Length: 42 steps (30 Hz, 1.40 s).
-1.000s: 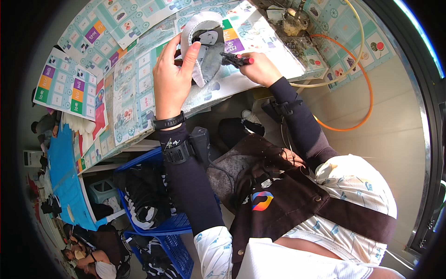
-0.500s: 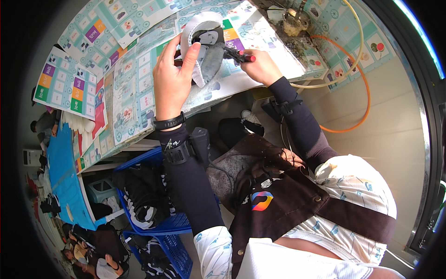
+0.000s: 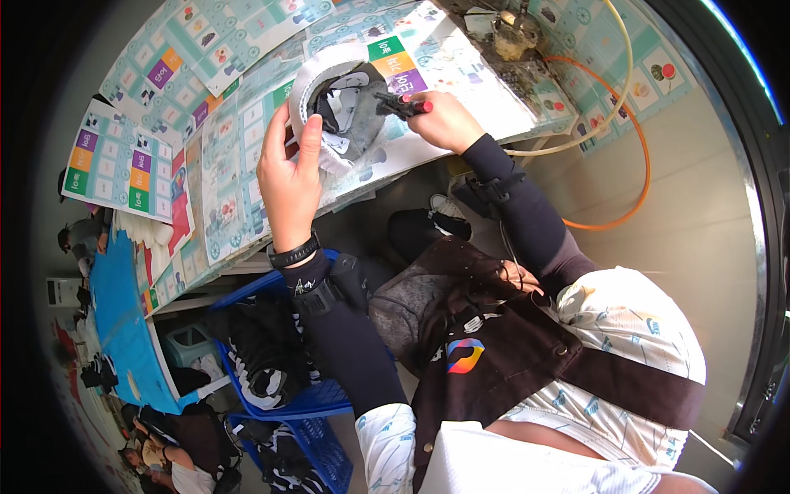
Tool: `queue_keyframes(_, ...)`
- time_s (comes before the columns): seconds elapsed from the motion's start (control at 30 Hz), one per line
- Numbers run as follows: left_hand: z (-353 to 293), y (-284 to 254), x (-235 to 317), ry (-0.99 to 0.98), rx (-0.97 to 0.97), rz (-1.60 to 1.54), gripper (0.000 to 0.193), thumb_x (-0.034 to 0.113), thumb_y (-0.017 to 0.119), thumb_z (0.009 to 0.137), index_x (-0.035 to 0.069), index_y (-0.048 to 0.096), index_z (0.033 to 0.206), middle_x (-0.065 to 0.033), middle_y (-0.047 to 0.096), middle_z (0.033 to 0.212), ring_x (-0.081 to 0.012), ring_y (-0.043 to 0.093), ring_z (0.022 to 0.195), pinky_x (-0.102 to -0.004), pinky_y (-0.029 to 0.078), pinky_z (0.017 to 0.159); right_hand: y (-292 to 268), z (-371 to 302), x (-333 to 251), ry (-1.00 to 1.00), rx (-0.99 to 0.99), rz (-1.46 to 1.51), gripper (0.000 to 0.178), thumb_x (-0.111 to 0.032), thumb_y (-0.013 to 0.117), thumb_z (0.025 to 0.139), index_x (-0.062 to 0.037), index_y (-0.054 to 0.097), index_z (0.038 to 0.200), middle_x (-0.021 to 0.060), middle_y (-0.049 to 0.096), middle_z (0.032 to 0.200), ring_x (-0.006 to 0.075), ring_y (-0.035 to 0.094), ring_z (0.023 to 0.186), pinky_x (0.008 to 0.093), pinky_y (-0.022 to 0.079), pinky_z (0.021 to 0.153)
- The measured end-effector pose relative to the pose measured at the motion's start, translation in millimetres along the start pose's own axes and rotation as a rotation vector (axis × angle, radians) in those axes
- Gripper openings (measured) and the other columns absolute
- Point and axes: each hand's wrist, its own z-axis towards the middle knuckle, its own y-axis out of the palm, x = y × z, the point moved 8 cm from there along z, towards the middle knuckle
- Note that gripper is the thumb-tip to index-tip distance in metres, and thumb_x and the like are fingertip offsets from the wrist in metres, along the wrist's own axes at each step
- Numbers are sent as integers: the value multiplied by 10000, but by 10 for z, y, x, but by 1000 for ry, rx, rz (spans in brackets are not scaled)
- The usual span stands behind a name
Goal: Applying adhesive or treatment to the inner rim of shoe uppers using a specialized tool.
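Observation:
My left hand (image 3: 288,185) grips the near-left side of a shoe upper (image 3: 331,64), thumb on its edge and fingers behind. Its pale, thick rim curves round a dark inside with black, white and grey parts. My right hand (image 3: 448,122) is closed round a black tool with red on its handle (image 3: 397,104). The tool's dark end reaches the grey right side of the upper; whether it touches cannot be made out. Both hands are over the worktable (image 3: 234,169), which is covered with printed paper sheets.
A grimy round pot (image 3: 516,37) stands at the back right, near an orange hose (image 3: 648,177) and a pale yellow hose (image 3: 632,66). Below the table on the left, blue baskets (image 3: 304,403) hold black-and-white shoe parts. A blue-topped table (image 3: 123,317) and other people are farther left.
The shoe upper has shifted slightly left and turned, so more of its inside faces me. My right hand with the tool has moved a little left as well.

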Motion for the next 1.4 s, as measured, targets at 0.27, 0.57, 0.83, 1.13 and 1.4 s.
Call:
queue_keyframes(0.27, -145, -79, -85, -53, -26, -33, 443, 236, 616, 1127, -57, 559, 1454, -78, 693, 1272, -110, 622, 1113, -260, 482, 981, 135, 3, -66, -25, -93, 12, 247, -169, 638, 833, 11, 748, 962, 296, 713, 891, 479, 691, 892, 486, 553, 839)
queue_keyframes(0.57, -175, -51, -16, -35, -17, -44, 426, 231, 618, 1126, -54, 567, 1439, -55, 689, 1229, -100, 604, 1075, -249, 473, 954, 197, -4, -120, -45, -165, 20, 204, -163, 692, 837, 6, 735, 941, 237, 703, 793, 402, 678, 735, 432, 546, 729)
queue_keyframes(0.83, -196, -45, -18, -26, -8, -58, 434, 222, 617, 1127, -63, 556, 1448, -59, 682, 1250, -101, 601, 1092, -247, 471, 974, 203, -47, -216, -53, -188, 10, 384, -325, 612, 961, 28, 756, 918, 323, 712, 949, 508, 683, 977, 517, 555, 873)
queue_keyframes(1.13, -216, -41, -54, -42, -6, -66, 437, 219, 615, 1128, -63, 551, 1454, -62, 680, 1267, -107, 607, 1112, -259, 476, 993, 198, -82, -310, -44, -218, 8, 357, -304, 599, 963, 15, 755, 924, 320, 710, 950, 509, 678, 976, 519, 553, 881)
queue_keyframes(1.4, -218, -44, -94, -38, -9, -48, 445, 223, 622, 1124, -52, 552, 1466, -67, 676, 1291, -112, 610, 1129, -264, 478, 1004, 16, -71, -169, -15, 61, -28, 281, -160, 553, 847, 18, 752, 933, 323, 712, 921, 505, 686, 954, 547, 538, 904)
